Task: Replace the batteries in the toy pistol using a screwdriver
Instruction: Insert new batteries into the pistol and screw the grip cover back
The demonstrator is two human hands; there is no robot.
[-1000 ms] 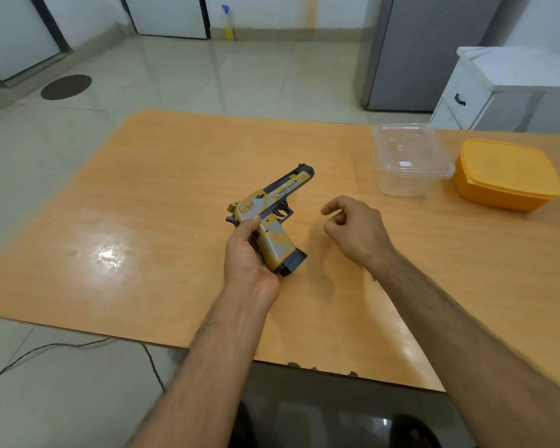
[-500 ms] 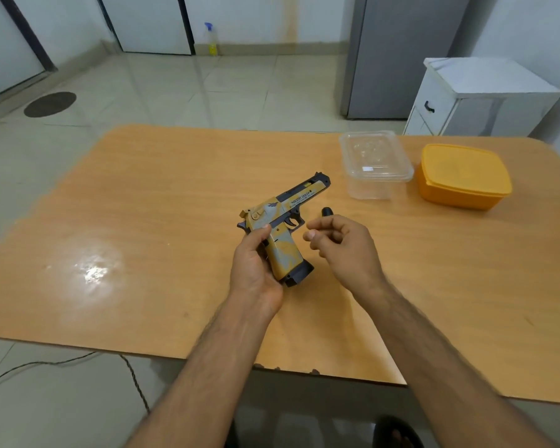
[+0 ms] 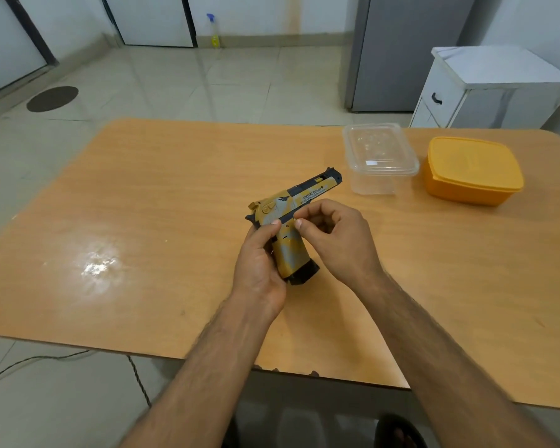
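Pistol is gripped by the left hand, muzzle slanting up-right; right hand, fingers curled, contents unclear, hovers over the trigger.

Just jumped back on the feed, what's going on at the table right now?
A person holds a yellow-and-grey toy pistol above the wooden table. The left hand grips its handle, and the right hand has its fingers curled at the trigger area; whether they pinch anything there cannot be told. No screwdriver is in view. A clear plastic container and a lidded orange plastic box sit on the table's far right side, untouched.
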